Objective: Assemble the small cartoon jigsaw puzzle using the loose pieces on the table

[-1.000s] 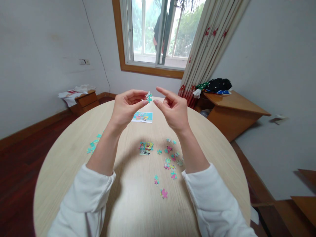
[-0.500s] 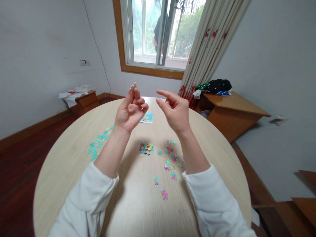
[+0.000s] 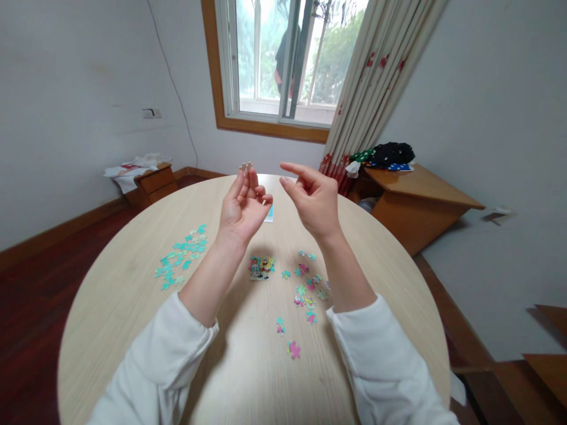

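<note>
Raised over the far part of the table, my left hand is palm up and pinches a small joined bit of jigsaw puzzle at its fingertips. Its pale back faces me. My right hand hovers to the right, index finger stretched out and thumb apart from it, nothing visible between them. Below and between the wrists lies a partly joined cartoon puzzle section. A loose puzzle piece sits just right of it. Behind my left hand, a picture card is mostly hidden.
Turquoise puzzle pieces lie scattered at the left of the round table. Several pink and mixed pieces spread near my right forearm. Nearer me is a pink piece. A wooden cabinet stands at the right.
My left hand has shifted right and slightly down with the puzzle bit, nearer my right hand, and turned it. More of the card is now covered. My right hand has hardly moved.
</note>
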`<move>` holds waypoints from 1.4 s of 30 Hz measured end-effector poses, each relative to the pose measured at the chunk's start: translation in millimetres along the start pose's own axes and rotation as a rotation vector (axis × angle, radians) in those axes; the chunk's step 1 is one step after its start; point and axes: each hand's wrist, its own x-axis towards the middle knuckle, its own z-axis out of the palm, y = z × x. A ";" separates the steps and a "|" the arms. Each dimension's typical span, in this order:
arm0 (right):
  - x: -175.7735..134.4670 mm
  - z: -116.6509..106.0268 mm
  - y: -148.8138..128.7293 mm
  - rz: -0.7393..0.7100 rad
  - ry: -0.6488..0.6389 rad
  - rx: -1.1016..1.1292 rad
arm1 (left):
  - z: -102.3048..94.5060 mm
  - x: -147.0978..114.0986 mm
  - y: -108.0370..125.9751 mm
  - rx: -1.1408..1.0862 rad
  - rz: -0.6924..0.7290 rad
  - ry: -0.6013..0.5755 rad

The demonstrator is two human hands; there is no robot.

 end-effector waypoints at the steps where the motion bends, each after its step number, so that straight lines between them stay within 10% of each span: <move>1: 0.1 -0.1 0.5 0.000 -0.003 0.002 | -0.3 0.2 -0.1 -0.012 -0.001 0.023; 12: 4.6 1.4 13.0 -0.072 -0.052 0.025 | 0.6 -2.3 15.0 0.311 0.302 0.152; 42: 4.1 5.2 10.1 -0.057 0.042 0.014 | 6.5 -7.4 22.3 0.467 0.345 0.022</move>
